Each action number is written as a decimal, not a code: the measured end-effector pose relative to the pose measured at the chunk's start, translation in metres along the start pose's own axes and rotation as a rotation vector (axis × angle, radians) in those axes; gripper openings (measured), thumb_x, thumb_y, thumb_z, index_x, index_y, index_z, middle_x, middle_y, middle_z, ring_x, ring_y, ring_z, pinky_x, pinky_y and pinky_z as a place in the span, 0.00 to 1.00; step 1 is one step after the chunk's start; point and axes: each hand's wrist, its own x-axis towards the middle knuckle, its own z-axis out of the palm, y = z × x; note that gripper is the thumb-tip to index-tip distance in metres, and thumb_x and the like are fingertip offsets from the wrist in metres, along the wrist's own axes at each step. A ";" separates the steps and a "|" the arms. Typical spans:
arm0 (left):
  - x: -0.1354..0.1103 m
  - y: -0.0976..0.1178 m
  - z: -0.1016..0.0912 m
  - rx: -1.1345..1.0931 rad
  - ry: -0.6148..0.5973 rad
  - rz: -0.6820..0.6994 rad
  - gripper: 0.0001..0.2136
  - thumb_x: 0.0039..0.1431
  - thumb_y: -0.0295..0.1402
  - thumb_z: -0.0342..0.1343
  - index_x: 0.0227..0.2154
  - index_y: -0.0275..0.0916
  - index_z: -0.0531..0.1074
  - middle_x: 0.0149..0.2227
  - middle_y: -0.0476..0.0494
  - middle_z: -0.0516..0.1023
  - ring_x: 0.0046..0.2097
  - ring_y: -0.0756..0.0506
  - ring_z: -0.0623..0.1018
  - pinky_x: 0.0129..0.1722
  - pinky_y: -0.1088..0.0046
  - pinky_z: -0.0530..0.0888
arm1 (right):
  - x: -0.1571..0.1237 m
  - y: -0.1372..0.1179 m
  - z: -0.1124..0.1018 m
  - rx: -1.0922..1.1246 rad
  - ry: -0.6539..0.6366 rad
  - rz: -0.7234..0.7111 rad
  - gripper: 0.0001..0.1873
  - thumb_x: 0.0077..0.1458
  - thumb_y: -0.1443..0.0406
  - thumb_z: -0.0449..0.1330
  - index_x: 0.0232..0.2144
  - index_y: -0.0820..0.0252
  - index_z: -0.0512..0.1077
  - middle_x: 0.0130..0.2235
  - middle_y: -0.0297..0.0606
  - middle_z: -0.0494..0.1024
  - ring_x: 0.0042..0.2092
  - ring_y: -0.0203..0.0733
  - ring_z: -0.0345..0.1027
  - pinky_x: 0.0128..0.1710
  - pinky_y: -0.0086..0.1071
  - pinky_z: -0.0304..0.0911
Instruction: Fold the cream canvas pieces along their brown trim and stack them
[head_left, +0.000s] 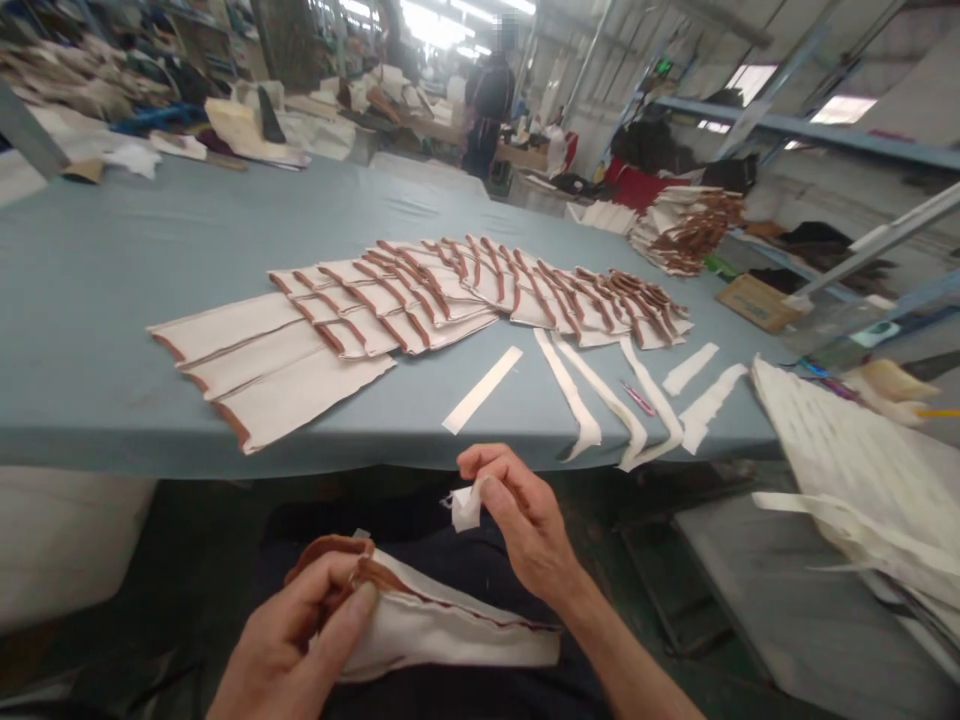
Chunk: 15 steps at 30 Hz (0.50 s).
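Note:
My left hand (307, 625) pinches a sewn cream fabric piece (450, 632) with brown trim, held low over my lap. Its brown edging curls up above my fingers, and the cream panel stretches out to the right. Higher up and to the right, my right hand (525, 520) grips a small scrap of white fabric (466, 508) between thumb and fingers, with loose threads at the scrap's left side. The two hands are apart. Ahead of them, overlapping cream panels (360, 300) with brown edges lie fanned across the blue-grey table (112, 400).
Cream strips (484, 390) and a pink-handled small tool (637, 398) lie near the table's front edge. At right stand a stack of cream sheets (840, 450) and a cardboard box (757, 302). A bundled pile (686, 230) sits at the back right. A person (487, 110) stands farther off.

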 end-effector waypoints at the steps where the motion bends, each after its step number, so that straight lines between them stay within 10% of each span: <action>1: 0.007 0.004 0.001 0.013 -0.027 0.036 0.25 0.66 0.62 0.66 0.33 0.44 0.88 0.40 0.42 0.91 0.41 0.39 0.87 0.40 0.74 0.83 | 0.002 -0.018 -0.008 -0.138 -0.033 -0.137 0.19 0.70 0.54 0.68 0.29 0.57 0.78 0.51 0.46 0.87 0.53 0.48 0.79 0.53 0.38 0.71; 3: 0.019 0.012 0.002 0.042 -0.059 0.079 0.22 0.65 0.59 0.67 0.36 0.44 0.90 0.42 0.40 0.92 0.41 0.38 0.88 0.41 0.72 0.84 | 0.000 -0.050 -0.016 -0.257 -0.065 -0.274 0.14 0.70 0.61 0.66 0.29 0.56 0.78 0.45 0.43 0.88 0.49 0.47 0.81 0.52 0.38 0.72; 7: 0.029 0.032 0.003 0.072 -0.017 0.147 0.22 0.63 0.59 0.67 0.33 0.45 0.91 0.41 0.39 0.92 0.39 0.38 0.89 0.36 0.75 0.85 | -0.012 -0.082 0.001 -0.166 -0.102 0.011 0.15 0.72 0.56 0.63 0.32 0.54 0.77 0.24 0.31 0.77 0.23 0.36 0.65 0.23 0.28 0.58; 15: 0.030 0.053 0.005 0.151 0.042 0.258 0.20 0.64 0.57 0.65 0.34 0.48 0.93 0.39 0.42 0.93 0.36 0.42 0.89 0.33 0.82 0.82 | -0.017 -0.064 0.035 -0.174 -0.181 0.138 0.14 0.69 0.54 0.64 0.35 0.55 0.78 0.24 0.29 0.76 0.24 0.33 0.63 0.25 0.28 0.53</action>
